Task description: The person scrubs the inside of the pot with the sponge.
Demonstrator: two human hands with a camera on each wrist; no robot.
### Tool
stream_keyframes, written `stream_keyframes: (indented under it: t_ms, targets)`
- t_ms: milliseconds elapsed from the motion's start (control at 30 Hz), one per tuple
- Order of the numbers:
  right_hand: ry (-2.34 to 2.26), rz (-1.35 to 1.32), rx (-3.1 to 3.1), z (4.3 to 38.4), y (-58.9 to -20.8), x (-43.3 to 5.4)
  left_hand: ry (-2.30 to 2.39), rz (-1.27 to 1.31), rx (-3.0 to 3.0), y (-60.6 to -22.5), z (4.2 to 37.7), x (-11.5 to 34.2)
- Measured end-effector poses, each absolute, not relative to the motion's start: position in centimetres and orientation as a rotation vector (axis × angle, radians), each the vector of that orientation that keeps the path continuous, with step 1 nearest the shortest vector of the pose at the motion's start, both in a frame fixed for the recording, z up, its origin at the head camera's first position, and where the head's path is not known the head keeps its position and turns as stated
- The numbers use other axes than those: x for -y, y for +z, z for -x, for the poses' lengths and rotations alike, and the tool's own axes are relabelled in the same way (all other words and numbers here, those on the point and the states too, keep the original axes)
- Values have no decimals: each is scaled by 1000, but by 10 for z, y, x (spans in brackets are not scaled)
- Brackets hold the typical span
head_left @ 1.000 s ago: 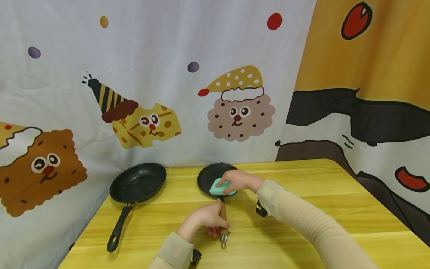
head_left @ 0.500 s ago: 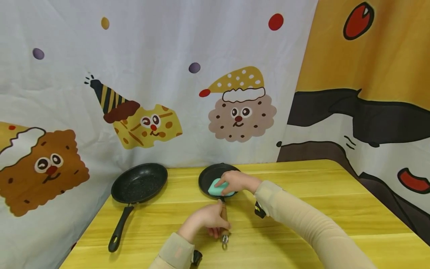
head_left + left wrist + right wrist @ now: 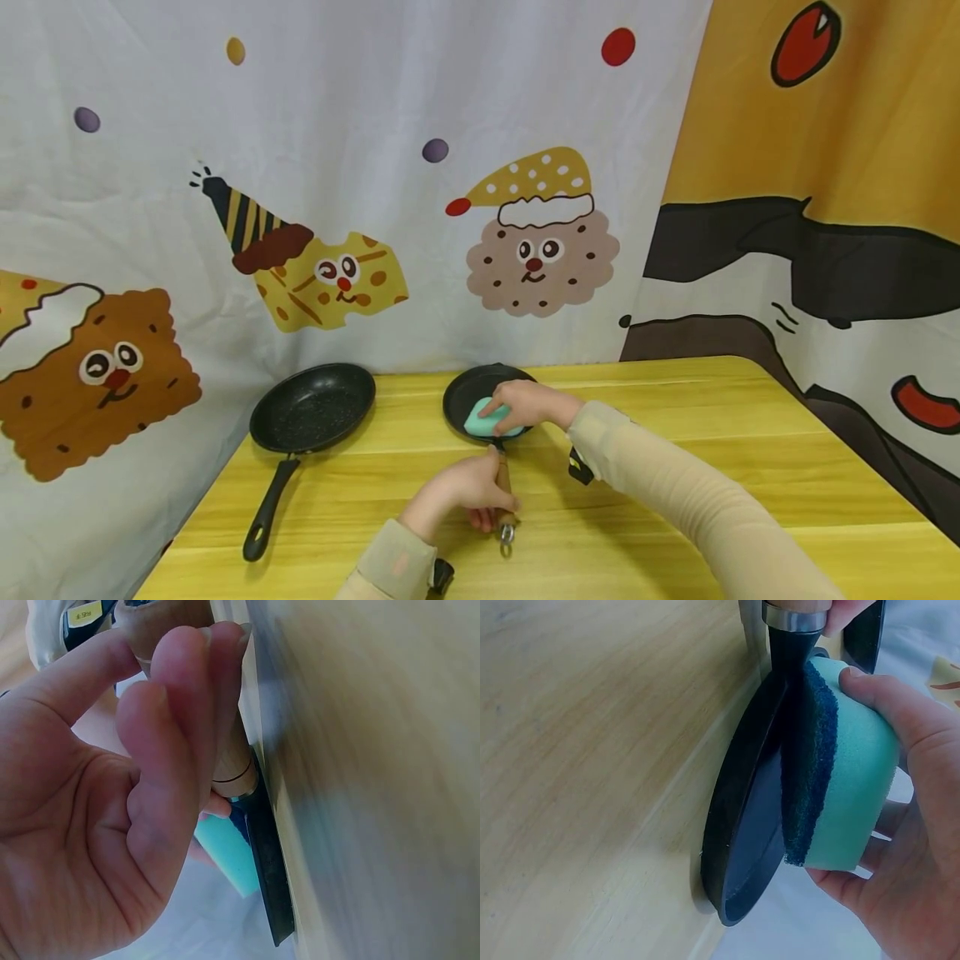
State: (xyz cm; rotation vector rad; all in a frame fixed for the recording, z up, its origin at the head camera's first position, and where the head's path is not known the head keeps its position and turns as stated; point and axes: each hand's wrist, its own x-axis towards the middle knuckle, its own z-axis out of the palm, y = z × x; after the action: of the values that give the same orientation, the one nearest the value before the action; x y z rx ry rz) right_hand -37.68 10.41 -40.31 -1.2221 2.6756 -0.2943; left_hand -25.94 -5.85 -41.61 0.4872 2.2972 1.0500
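A small black frying pan (image 3: pixel 471 390) with a wooden handle (image 3: pixel 503 477) lies near the back of the table. My left hand (image 3: pixel 468 485) grips that handle, fingers and thumb bent around the wood. Inside the pan, at its near right side, is a mint-green sponge (image 3: pixel 480 417) pinched between the thumb and fingers of my right hand (image 3: pixel 525 403). In the right wrist view the sponge's dark scouring layer (image 3: pixel 810 765) faces the pan's inner surface. The left wrist view shows the wooden handle (image 3: pixel 234 757) behind my curled fingers, with the pan's rim beyond.
To the left, a larger black frying pan (image 3: pixel 311 408) rests with its black handle (image 3: pixel 270 510) toward the near edge. The wooden table (image 3: pixel 675 533) meets a cartoon-printed curtain (image 3: pixel 420 75) at the back.
The sponge and right hand have shifted very slightly left relative to the pan. The wooden handle's near end has swung slightly right, with the left hand still on it.
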Motion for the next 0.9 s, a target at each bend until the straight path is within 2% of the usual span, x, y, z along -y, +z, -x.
stream_keyframes:
  t_ms: [900]
  targets:
    - [-277, 1188, -2720, 380, -408, -84, 1033, -554, -2336, -415, 258, 58]
